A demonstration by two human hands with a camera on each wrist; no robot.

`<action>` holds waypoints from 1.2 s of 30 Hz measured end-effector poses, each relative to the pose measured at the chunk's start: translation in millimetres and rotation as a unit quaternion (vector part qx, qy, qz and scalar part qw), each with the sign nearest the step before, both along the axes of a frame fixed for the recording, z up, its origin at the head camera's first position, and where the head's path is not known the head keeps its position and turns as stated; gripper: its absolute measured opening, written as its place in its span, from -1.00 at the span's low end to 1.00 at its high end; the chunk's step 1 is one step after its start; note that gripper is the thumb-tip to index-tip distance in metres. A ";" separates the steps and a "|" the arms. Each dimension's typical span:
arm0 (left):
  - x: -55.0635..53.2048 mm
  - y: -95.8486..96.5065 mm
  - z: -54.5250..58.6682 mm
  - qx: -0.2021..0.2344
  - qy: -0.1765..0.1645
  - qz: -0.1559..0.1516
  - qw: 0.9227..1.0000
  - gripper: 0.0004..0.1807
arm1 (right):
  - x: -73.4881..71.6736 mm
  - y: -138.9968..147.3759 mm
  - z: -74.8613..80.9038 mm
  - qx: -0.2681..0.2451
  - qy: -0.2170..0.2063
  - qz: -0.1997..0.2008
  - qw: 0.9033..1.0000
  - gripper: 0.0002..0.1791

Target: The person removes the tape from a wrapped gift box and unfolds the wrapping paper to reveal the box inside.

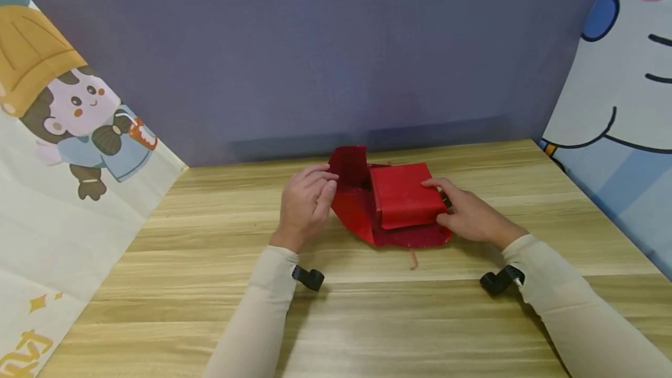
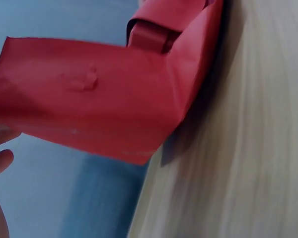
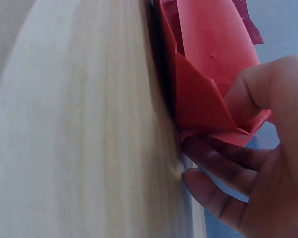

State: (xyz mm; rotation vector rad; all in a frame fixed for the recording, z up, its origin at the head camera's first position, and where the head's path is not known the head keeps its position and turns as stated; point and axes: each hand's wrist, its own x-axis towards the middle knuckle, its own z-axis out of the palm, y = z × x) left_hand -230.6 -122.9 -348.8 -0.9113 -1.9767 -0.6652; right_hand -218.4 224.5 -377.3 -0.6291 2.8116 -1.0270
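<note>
A red box-shaped bundle lies on a sheet of red paper with a darker glossy side. One paper flap stands up at the left; the left wrist view shows it as a wide red panel. My left hand is beside that flap, fingers fairly straight, fingertips at its edge. On the other side, my right hand pinches the paper at the bundle's right end. In the right wrist view, the thumb presses into a paper fold while the other fingers lie under it. The bundle's inside is hidden.
The wood-grain table runs back to a grey-blue wall panel. Printed cartoon sheets slope in at the left and right. A thin brownish strip lies just in front of the paper.
</note>
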 end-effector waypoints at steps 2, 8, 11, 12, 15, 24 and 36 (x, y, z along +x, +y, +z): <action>-0.9 -5.1 1.3 -0.004 -0.007 -0.010 1.000 -0.49 | -0.3 -0.5 0.2 0.000 0.000 0.001 1.000 -0.22; -1.1 -20.5 7.6 -0.023 -0.085 -0.020 0.996 -0.43 | -0.5 -0.3 -0.7 -0.001 0.002 0.001 1.000 -0.22; 0.8 -28.2 11.8 -0.039 -0.178 0.001 0.983 -0.39 | 0.0 -0.3 0.4 0.001 0.002 0.001 1.000 -0.23; 1.7 -30.7 13.5 -0.041 -0.212 0.011 0.976 -0.38 | 0.2 -0.2 0.9 0.002 0.003 0.001 1.000 -0.23; 3.7 -37.7 17.4 -0.045 -0.304 0.044 0.951 -0.34 | 0.7 0.1 2.1 0.004 0.002 -0.002 1.000 -0.23; 4.1 -42.9 15.6 -0.109 -0.465 0.105 0.872 -0.34 | 3.2 -1.4 6.1 0.022 0.012 -0.006 1.000 -0.29; 8.5 -16.5 3.9 -0.211 -0.501 0.115 0.831 -0.44 | 4.9 -5.2 8.2 0.056 0.045 -0.006 0.997 -0.33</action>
